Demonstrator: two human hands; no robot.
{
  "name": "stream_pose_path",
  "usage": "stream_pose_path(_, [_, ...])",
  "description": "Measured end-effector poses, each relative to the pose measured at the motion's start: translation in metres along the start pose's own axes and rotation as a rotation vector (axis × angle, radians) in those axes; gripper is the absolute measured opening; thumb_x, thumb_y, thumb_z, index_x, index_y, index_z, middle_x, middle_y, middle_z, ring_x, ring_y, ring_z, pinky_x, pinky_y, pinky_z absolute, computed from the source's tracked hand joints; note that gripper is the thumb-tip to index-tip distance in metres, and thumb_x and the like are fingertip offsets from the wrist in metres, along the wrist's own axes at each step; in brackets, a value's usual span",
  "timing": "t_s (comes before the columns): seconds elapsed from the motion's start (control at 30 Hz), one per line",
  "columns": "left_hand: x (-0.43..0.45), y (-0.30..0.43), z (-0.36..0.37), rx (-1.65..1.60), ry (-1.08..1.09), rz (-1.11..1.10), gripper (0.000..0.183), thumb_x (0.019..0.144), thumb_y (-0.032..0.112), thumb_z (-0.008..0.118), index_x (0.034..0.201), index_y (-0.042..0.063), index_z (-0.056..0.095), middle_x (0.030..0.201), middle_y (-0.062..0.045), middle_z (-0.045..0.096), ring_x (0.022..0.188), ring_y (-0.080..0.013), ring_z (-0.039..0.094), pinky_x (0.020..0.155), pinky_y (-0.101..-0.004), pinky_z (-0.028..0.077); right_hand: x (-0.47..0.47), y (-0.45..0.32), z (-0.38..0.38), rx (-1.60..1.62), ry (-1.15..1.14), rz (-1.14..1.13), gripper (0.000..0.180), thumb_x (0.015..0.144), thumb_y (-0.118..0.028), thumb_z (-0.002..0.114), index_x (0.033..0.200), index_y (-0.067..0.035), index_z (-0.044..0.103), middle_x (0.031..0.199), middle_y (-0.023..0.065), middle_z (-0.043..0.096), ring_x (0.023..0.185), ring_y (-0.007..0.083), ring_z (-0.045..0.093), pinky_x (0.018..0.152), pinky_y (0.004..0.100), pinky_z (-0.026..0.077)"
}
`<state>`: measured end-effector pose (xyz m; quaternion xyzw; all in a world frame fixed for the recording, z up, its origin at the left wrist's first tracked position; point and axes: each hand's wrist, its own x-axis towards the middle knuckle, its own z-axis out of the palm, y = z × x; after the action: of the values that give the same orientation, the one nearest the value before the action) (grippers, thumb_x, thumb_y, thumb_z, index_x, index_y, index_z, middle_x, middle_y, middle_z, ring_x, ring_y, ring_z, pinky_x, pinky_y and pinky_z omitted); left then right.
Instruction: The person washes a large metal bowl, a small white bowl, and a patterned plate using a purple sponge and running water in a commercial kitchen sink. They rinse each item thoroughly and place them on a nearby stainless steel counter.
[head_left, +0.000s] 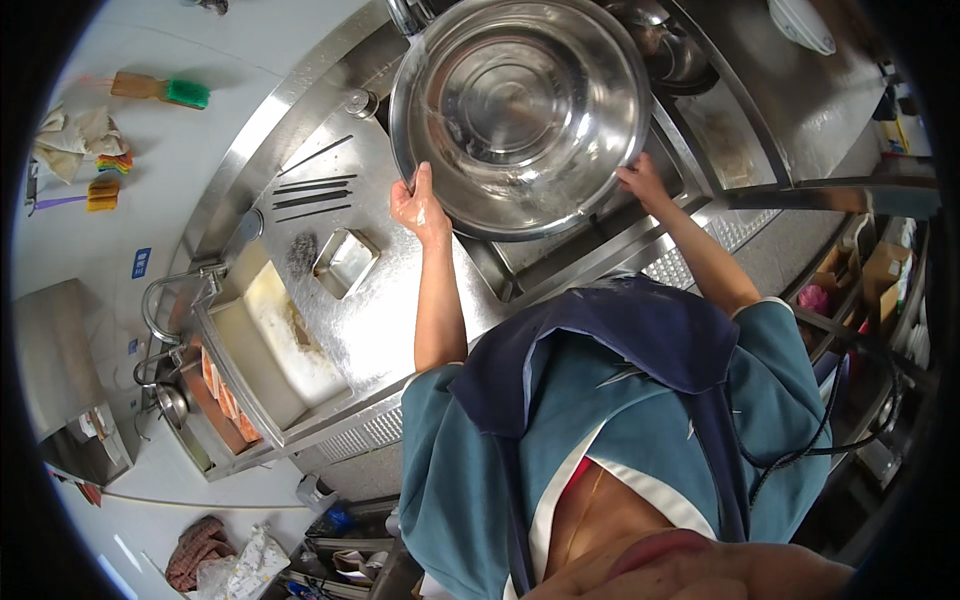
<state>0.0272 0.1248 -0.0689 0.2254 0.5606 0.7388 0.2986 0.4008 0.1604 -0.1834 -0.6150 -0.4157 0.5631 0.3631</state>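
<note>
A large round stainless steel basin (517, 97) is held over the sink (517, 259), its wet inside facing up towards me. My left hand (421, 206) grips the rim at the lower left, thumb over the edge and skin wet. At the lower right, my right hand (643, 184) holds the same rim. A metal faucet (405, 16) stands at the basin's far left edge; whether water runs is hard to tell. Left of my left hand, a small rectangular metal container (346, 262) and a steel wool scourer (303, 253) rest on the steel counter (390, 315).
Several dark sticks (313, 191) lie on the counter. Further left is a sink with foamy water (289, 337) and a curved faucet (161, 307). A green-bristled brush (161, 90) and cloths (82, 139) hang on the wall. Metal pots (671, 52) stand right of the basin; shelves with boxes (885, 274) lie further right.
</note>
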Motion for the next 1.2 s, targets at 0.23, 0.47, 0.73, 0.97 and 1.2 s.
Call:
stream_pose_path(0.23, [-0.040,0.047,-0.019,0.345,0.063,0.062,0.030,0.080,0.005,0.069,0.064,0.003,0.045,0.068,0.002,0.052,0.064,-0.0052,0.043,0.058,-0.0216,0.038,0.020,0.064,0.059,0.149,-0.184,0.461,0.037,0.085,-0.008,0.060,0.116,-0.007,0.039,0.095,0.0088,0.055,0.080,0.0232,0.059,0.065,0.0400,0.053])
stream_pose_path(0.47, [-0.054,0.082,0.040,0.287,-0.045,-0.046,0.023,0.079,0.000,0.060,0.068,0.008,0.041,0.065,0.005,0.044,0.058,-0.0034,0.036,0.049,-0.0218,0.028,0.041,0.037,0.061,-0.225,-0.028,0.273,0.049,0.086,-0.027,0.063,0.119,0.004,0.045,0.103,0.0150,0.058,0.088,0.0280,0.063,0.071,0.0483,0.055])
stream_pose_path(0.73, [-0.012,0.110,0.090,-0.160,-0.232,-0.458,0.016,0.079,0.000,0.065,0.071,0.006,0.053,0.065,-0.006,0.056,0.056,-0.0179,0.057,0.054,-0.0308,0.050,0.073,-0.006,-0.044,-0.689,-0.809,-0.497,0.050,0.070,-0.011,0.064,0.118,-0.003,0.054,0.110,0.0205,0.058,0.092,0.0349,0.060,0.078,0.0402,0.050])
stream_pose_path(0.97, [-0.041,0.147,0.149,-0.245,-0.458,-0.421,0.015,0.085,0.004,0.064,0.077,0.003,0.051,0.069,-0.011,0.060,0.063,-0.0204,0.064,0.064,-0.0335,0.060,0.041,-0.028,-0.049,-0.420,-0.694,0.150,0.021,0.077,-0.018,0.058,0.066,-0.005,0.046,0.061,0.0036,0.047,0.051,0.0173,0.048,0.043,0.0298,0.035])
stream_pose_path(1.2, [-0.054,0.182,0.147,-0.216,-0.535,-0.433,0.010,0.088,-0.001,0.057,0.081,-0.006,0.053,0.082,-0.021,0.063,0.079,-0.0285,0.066,0.080,-0.0392,0.058,0.011,-0.011,-0.073,0.418,-0.673,1.157,0.025,0.077,-0.015,0.058,0.059,-0.009,0.043,0.049,0.0053,0.039,0.042,0.0152,0.044,0.034,0.0261,0.028])
